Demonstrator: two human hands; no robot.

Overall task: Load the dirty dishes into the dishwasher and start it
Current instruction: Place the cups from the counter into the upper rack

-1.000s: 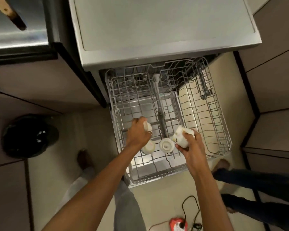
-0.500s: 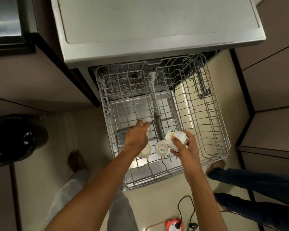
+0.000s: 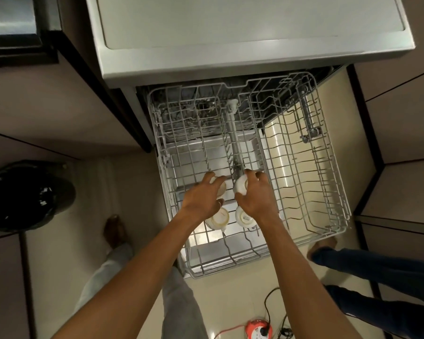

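Dishwasher [image 3: 230, 33]: steel top seen from above, fills the upper frame. Brown cabinets [image 3: 35, 106] on both sides of it.

Rack [image 3: 311, 196]: wire, pulled out of the dishwasher over the beige floor. Grey pipe [image 3: 235, 143] runs down its middle. Right half is bare wire.

Bin [image 3: 27, 194] with a black liner stands on the floor at left, well apart from the rack. Second person's jeans [image 3: 382, 272] at right, with one foot just beside the rack's front right corner. Wearer's own grey trousers [image 3: 181, 309] show below the forearms.

Both arms reach into the rack's middle-left area.
- Left hand [image 3: 202, 199]: fingers curled over the first cup [image 3: 221, 187], white, gripped from above, just left of the pipe.
- Right hand [image 3: 256, 195]: fingers and thumb wrapped round the second cup [image 3: 240, 185], white, at the pipe's near end.
- The held cups are close side by side. Can't tell if they touch. Can't tell if either is seated on the wire or just above it.

Two more cups are already in the rack, bottoms up, side by side, nearer the front edge: cream cup [image 3: 219, 218] by the left wrist, printed cup [image 3: 245, 218] with lettering on its base by the right wrist.

Orange cable reel [image 3: 258, 329] on the floor at bottom, with a black lead trailing from it.
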